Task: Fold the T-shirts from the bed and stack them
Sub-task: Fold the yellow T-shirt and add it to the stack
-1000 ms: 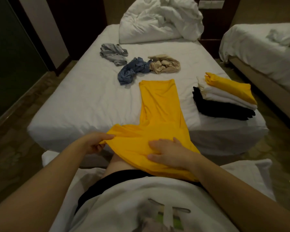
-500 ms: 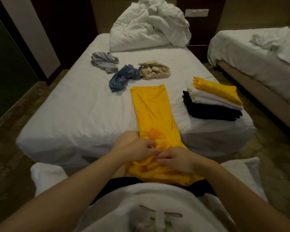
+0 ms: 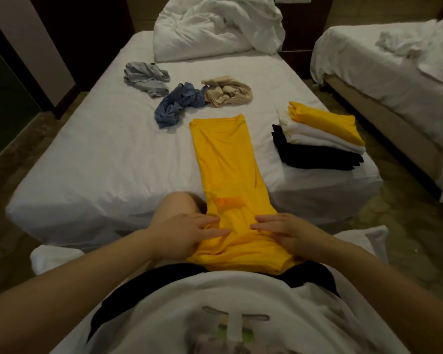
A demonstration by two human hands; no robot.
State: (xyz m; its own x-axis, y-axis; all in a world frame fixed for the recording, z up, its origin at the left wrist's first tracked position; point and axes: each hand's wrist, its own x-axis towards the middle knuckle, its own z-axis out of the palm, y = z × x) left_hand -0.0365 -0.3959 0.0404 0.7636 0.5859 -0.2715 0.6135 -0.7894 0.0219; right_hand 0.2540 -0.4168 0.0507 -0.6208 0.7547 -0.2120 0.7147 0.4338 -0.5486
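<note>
Both hands lie flat on the cloth, fingers straight and pinching nothing. The left hand point(image 3: 189, 233) and right hand point(image 3: 287, 233) are a little apart, fingertips pointing toward each other, pressing the near end of the yellow T-shirt point(image 3: 225, 159). The shirt is folded into a long narrow strip. It runs from the middle of the bed point(image 3: 100, 154) over the near edge and onto the person's lap, where it bunches under the palms.

The fabric looks thin, light and rather slick, soft enough to slump wherever it is unsupported. It will probably slide out of its fold unless it is held by both layers at once. The best hold is likely the two near corners of the strip, pinched through all thicknesses and carried up toward the far hem. In this dim light I cannot tell exactly where the sleeve is tucked.

At the near right corner sits the stack point(image 3: 317, 141) of folded shirts — black at the bottom, white above, yellow on top. Toward the head of the bed lie three crumpled shirts: the grey shirt point(image 3: 146, 79), the blue shirt point(image 3: 177, 106) and the beige shirt point(image 3: 228, 92).
</note>
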